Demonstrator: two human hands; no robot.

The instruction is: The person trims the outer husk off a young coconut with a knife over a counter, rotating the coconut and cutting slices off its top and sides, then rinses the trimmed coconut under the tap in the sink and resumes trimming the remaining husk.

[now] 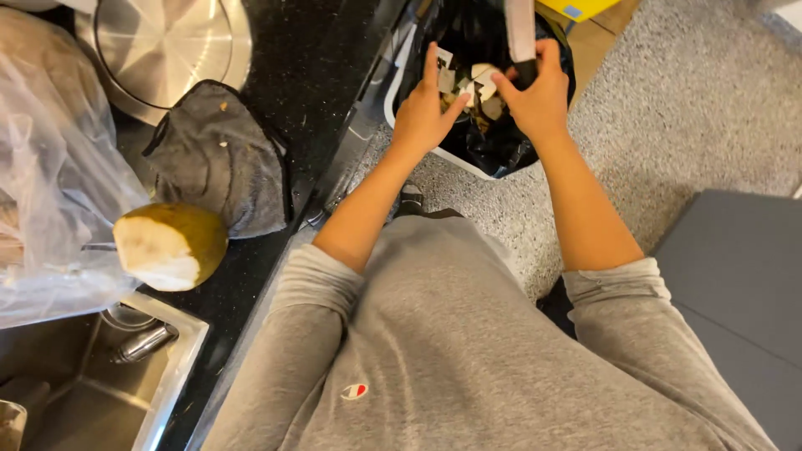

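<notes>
Knife (521,38) being gripped by right hand (539,92), blade cut off, left hand (426,113) being held open over one bin (468,159), scraps (476,88) hard to count, one coconut (170,245) being left on counter (326,75).

left hand (426,117), right hand (539,96), both arms outstretched

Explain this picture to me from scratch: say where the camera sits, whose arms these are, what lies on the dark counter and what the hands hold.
There is one picture, taken by a camera worn on a person's head and looking down, so the grey sweatshirt and both arms belong to the wearer. No machine is involved. Both hands reach over a bin lined with a black bag on the floor. The right hand grips a dark handle, probably a knife, and the left hand is beside it, above pale scraps in the bin. On the black counter lie a partly trimmed coconut, a grey cloth, a clear plastic bag and a steel lid. A sink is at lower left.
</notes>
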